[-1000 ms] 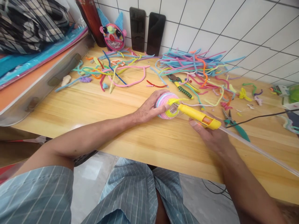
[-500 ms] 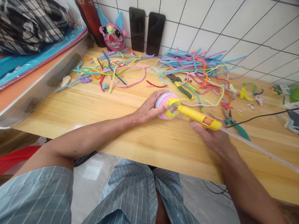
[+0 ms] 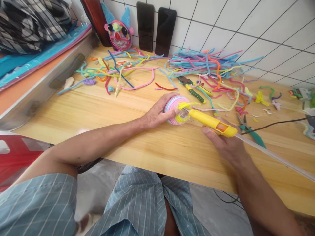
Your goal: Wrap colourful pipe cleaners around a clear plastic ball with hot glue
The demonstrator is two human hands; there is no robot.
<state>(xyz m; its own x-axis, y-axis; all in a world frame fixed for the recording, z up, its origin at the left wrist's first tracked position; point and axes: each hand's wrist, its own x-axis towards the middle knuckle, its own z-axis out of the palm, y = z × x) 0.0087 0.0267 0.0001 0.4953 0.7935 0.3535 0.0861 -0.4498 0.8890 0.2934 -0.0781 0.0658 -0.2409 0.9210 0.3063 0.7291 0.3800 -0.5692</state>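
Fuzzy pipe cleaners (image 3: 204, 64) – smooth wooden table (image 3: 103, 111), glossy tiles (image 3: 246, 23).

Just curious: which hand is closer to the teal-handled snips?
Right. The right hand, holding the glue gun, is just beside the teal-handled snips; the left hand grips the pipe-cleaner ball farther away.

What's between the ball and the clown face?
Head view: from the ball, bare table, a pink pipe-cleaner loop, then a loose tangle.
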